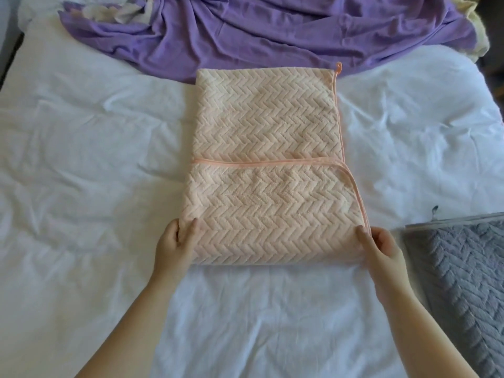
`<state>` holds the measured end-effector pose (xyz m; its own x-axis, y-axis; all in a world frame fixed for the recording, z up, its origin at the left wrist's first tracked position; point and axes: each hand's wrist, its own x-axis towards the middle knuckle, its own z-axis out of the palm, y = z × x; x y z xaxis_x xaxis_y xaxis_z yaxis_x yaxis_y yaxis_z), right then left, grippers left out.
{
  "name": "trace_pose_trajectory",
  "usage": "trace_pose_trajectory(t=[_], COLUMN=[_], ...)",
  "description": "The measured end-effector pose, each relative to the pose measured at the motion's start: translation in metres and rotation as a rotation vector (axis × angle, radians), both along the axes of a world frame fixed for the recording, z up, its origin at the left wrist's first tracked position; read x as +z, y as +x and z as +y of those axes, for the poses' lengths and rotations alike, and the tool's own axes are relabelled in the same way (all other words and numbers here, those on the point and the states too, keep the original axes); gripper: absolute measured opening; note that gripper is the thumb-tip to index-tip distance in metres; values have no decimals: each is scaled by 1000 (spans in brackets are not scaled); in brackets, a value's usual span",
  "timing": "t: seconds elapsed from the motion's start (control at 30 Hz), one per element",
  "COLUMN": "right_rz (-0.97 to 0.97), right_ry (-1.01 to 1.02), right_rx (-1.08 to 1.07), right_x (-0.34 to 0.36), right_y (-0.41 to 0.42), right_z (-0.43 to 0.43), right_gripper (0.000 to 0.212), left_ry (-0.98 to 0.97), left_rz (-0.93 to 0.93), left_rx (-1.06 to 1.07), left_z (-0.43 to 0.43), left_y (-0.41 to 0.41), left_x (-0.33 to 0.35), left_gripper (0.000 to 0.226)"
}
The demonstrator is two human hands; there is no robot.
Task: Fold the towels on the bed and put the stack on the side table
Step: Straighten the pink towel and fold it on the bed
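From my station I count two towels on the bed (81, 159): one pink towel (267, 126) in the middle and one grey towel (458, 268) at the right edge of my view, cut off by the frame. The pink towel lies flat on the white sheet, its near part folded over the far part, so that one trimmed hem runs straight across it. One small hanging loop (338, 67) sticks out at its far right corner.

I see two hands, both at the pink towel's near end. The left hand (174, 241) pinches the left side edge, thumb on top. The right hand (384, 246) grips the right side edge at the trim (thumb on top, fingers curled beside it). The grey towel lies apart from the pink one, just right of the right hand. One crumpled purple sheet (259, 31) lies across the far side, and the pink towel's far edge meets it.
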<state>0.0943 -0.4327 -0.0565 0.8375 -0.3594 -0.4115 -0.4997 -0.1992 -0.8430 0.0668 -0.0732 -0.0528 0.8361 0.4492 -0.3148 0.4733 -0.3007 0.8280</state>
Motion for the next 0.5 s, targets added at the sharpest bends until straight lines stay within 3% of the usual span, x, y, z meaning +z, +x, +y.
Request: trace_pose_trajectory(t=[0.1,0.23,0.37,0.5], right_rz=[-83,-137,-90,-5], right_ry=[-131,-48,-180,-259], right_rx=[-8,-55,3,51], right_x=[-4,-1,5,0], right_y=[-13,-23,-35,-81], right_z=[6,18,19,18], right_gripper=[23,25,30,33], left_ry=[19,162,395,456], left_rz=[-70,-74,3,104], left_rx=[86,82,14,-39], left_z=[-9,-8,6,14], left_y=[-11,-16,-16,-51], left_x=[-8,-14,-4,-2], left_gripper=[38,35,35,34])
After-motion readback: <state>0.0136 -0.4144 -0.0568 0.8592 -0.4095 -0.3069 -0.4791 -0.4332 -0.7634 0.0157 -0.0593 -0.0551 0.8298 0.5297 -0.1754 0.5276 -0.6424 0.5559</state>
